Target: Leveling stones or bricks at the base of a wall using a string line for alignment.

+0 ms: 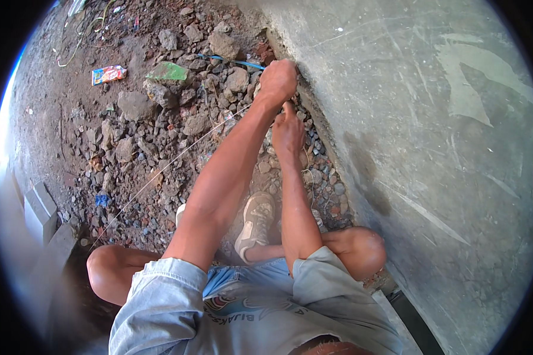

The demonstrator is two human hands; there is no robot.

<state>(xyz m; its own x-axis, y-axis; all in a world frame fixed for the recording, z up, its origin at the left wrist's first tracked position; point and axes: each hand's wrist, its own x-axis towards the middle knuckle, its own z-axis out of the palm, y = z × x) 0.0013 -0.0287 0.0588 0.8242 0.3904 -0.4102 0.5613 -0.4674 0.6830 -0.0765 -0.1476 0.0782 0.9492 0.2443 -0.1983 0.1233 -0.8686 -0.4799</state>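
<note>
My left hand [278, 80] is closed at the edge of the concrete, where a thin blue strip [236, 61] runs up to it. What its fingers grip is hidden. Just below it, my right hand [288, 130] has its fingers curled, the index reaching up under the left hand; its grip is also hidden. A taut pale string [160, 173] crosses the rubble toward my hands, and a loose string [311, 174] hangs below the right one.
Rocks [136, 105], a green fragment [167, 71], a wrapper [108, 75] and a blue scrap [102, 199] lie on the dirt. A concrete slab [426, 177] borders the right. Grey blocks [40, 210] stand at left. My shoe [256, 222] is below my hands.
</note>
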